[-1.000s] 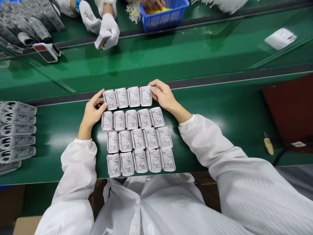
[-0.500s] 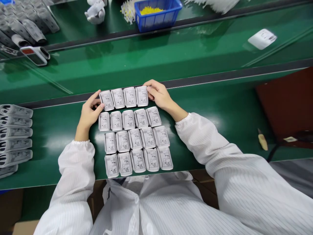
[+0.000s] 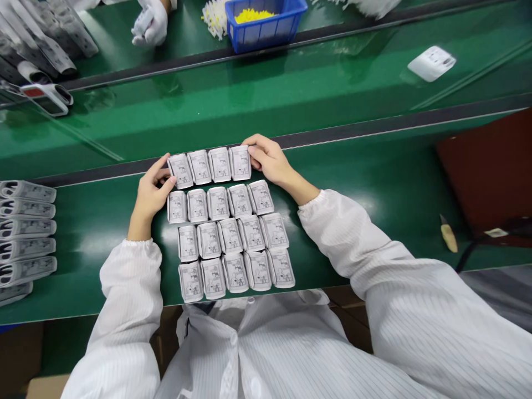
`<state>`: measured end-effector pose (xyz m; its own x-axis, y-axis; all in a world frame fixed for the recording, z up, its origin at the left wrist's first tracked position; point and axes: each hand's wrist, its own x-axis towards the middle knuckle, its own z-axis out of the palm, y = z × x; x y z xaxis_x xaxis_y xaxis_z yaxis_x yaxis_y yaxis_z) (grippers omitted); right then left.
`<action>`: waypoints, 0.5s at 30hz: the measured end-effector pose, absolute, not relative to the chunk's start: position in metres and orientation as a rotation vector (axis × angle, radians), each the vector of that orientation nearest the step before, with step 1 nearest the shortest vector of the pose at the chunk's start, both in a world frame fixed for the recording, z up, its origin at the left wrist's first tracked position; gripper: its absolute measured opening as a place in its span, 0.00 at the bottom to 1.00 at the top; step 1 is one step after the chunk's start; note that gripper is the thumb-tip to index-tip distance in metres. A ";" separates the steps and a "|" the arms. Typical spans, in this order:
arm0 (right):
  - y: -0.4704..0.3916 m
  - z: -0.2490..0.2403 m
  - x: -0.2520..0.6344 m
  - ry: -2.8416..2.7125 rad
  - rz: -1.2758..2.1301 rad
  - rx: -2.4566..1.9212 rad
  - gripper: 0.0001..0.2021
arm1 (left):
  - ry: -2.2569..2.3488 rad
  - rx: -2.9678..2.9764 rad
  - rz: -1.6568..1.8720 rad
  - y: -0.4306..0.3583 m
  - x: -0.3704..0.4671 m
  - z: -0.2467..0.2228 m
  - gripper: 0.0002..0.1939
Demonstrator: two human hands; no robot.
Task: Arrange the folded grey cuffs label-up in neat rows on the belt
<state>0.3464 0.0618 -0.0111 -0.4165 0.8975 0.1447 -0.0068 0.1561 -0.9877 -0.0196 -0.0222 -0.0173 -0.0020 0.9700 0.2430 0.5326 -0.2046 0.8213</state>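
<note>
Several folded white printed leaflets (image 3: 219, 164), each with a grey line drawing, stand side by side in the far row on the green table. My left hand (image 3: 152, 191) grips the left end of this row, thumb in front and fingers behind. At the other end, my right hand (image 3: 268, 160) has its thumb and fingers closed on the last leaflet's edge. Closer to me, more rows of the same leaflets (image 3: 230, 235) lie packed together, untouched by either hand.
Looped white printed pieces (image 3: 28, 226) line the table's left side. Beyond the ledge, a green belt carries a white device (image 3: 432, 63) and a white-and-grey device (image 3: 47, 98). Across it are a co-worker's gloved hand (image 3: 152, 25) and a blue bin (image 3: 266, 30). A wooden-handled tool (image 3: 449, 235) lies right.
Both my hands keep their hold on the far row, almost still. On the belt, the devices have shifted left. The co-worker's gloved hand has also moved slightly left.
</note>
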 end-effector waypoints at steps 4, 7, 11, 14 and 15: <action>0.061 -0.010 0.347 -1.614 1.362 -0.868 0.29 | 1.539 1.802 1.134 -0.022 -0.020 -0.017 0.42; 0.062 -0.011 0.348 -1.614 1.364 -0.876 0.31 | 1.531 1.817 1.133 -0.022 -0.021 -0.018 0.42; 0.063 -0.014 0.348 -1.634 1.372 -0.872 0.33 | 1.530 1.805 1.126 -0.023 -0.021 -0.018 0.42; 0.061 -0.017 0.347 -1.632 1.304 -0.846 0.32 | 1.530 1.830 1.175 -0.022 -0.018 -0.018 0.42; 0.059 -0.017 0.348 -1.627 1.272 -0.834 0.31 | 1.535 1.844 1.199 -0.022 -0.016 -0.017 0.42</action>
